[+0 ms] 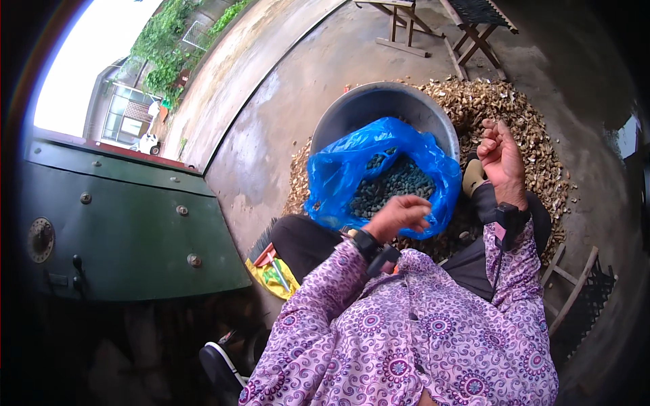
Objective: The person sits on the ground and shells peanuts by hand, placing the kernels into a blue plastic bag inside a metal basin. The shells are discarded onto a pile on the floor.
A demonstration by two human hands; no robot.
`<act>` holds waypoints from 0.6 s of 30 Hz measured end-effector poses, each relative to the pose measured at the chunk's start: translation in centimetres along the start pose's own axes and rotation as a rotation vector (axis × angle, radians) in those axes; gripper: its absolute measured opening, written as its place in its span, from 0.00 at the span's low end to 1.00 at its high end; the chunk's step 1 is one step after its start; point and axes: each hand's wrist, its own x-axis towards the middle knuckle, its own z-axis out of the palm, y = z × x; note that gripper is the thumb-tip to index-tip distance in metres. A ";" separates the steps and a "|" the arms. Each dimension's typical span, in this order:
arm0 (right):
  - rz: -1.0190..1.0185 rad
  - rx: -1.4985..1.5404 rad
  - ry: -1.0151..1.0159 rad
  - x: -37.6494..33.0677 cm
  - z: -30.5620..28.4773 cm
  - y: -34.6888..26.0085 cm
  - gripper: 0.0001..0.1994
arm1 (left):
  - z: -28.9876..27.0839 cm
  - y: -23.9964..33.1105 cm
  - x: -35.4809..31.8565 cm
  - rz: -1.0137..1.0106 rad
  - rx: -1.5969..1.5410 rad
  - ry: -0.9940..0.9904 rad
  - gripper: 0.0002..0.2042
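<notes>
A blue plastic bag (338, 176) filled with small dark green seeds (393, 186) sits open in front of me. My left hand (401, 215) hovers over the bag's near edge, fingers curled down; whether it holds anything I cannot tell. My right hand (501, 159) is raised to the right of the bag, fingers loosely bent around a small pale piece. Both wrists carry black bands. My sleeves are purple with a floral pattern.
A grey metal basin (379, 101) stands behind the bag. A heap of tan husks (521, 122) spreads across the concrete floor. A green metal machine (128, 230) is at my left, wooden stands (467, 30) at the back, a yellow bag (274, 277) by my knee.
</notes>
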 end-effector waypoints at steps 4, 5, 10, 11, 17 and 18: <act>0.044 -0.058 -0.012 -0.8 1.4 1.0 0.11 | -7.2 -0.4 -0.6 0.062 0.039 0.303 0.13; 0.049 -0.057 -0.011 -0.7 1.5 1.7 0.11 | -9.1 -1.4 -0.5 0.061 0.016 0.377 0.13; 0.231 -0.268 -0.009 -1.5 1.8 4.8 0.09 | -13.3 -4.3 0.4 -0.071 0.291 0.503 0.10; 0.266 -0.344 -0.014 -1.8 1.9 5.3 0.09 | -13.3 -4.7 0.8 -0.076 0.287 0.502 0.10; 0.371 -0.527 -0.148 -2.9 2.9 6.6 0.12 | -12.3 -7.3 3.6 -0.055 0.674 0.575 0.11; 0.370 -0.533 -0.154 -2.9 3.0 6.6 0.12 | -12.6 -8.3 4.1 0.079 0.840 0.589 0.10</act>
